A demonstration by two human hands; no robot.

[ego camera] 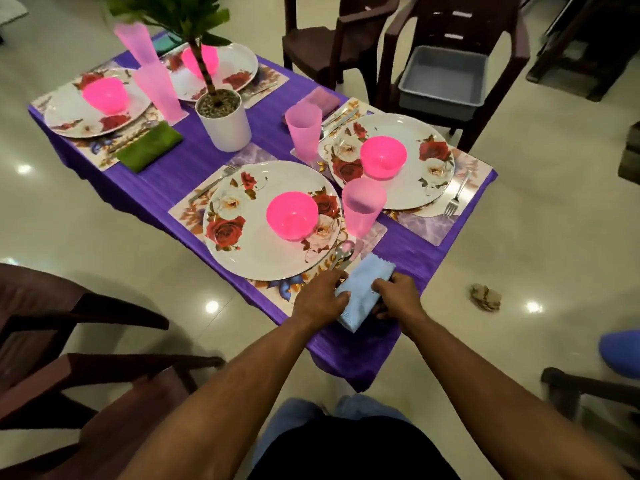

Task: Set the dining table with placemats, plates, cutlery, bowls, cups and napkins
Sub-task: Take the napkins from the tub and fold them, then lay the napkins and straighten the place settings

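Both hands, left hand (320, 294) and right hand (398, 294), gripped the blue napkin (363, 289), hiding its edges; spoons (341, 254) lay beside the near plate (270, 220).

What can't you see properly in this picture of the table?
- Spoon by the near plate: handle hidden under the blue napkin and left hand.
- Right hand: fingertips tucked under the napkin.
- Far placemat: cutlery blurred, small.
- Plant: top cut off by the frame edge.
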